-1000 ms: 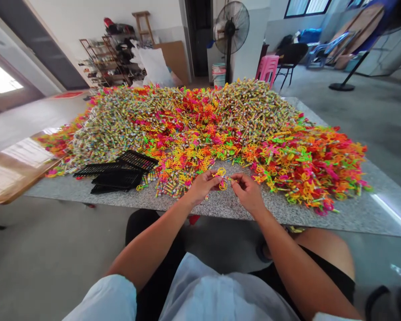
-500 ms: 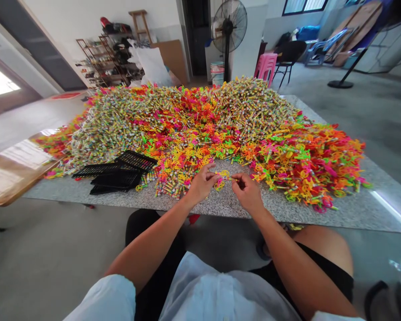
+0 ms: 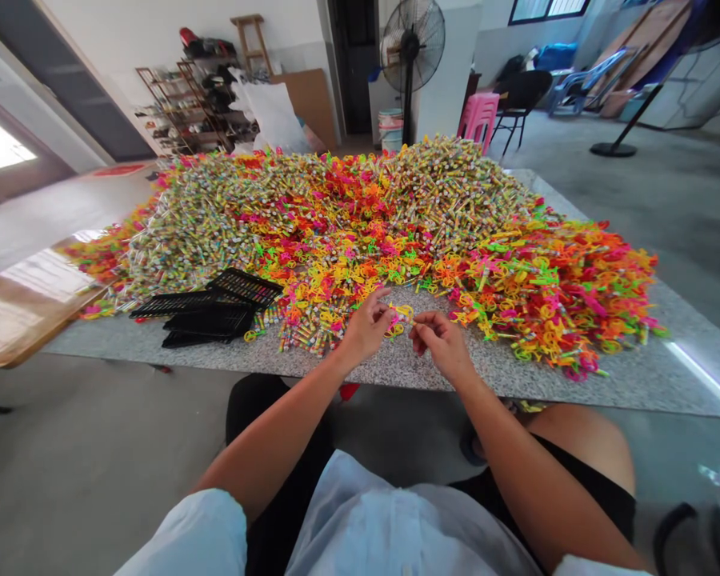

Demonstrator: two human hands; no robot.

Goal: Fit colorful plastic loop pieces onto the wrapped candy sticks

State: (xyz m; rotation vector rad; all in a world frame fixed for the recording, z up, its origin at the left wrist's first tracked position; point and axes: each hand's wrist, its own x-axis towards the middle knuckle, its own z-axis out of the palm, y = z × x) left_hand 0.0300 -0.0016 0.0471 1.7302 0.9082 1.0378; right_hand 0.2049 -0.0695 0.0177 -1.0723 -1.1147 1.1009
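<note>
Two bare hands, over the near part of a speckled grey worktop [image 3: 396,366]. Left hand [image 3: 363,328]: fingers pinching one yellow looped piece [image 3: 404,310], its loops projecting beyond the fingertips, in the gap between the hands. Right hand [image 3: 442,344]: thumb and forefinger drawn together just beside the piece's right end; contact there too small to tell. Black trays [image 3: 210,322], stacked askew, left of the left hand. Beyond, one broad multicoloured heap [image 3: 336,216]. Farthest, one standing fan [image 3: 410,48].
</note>
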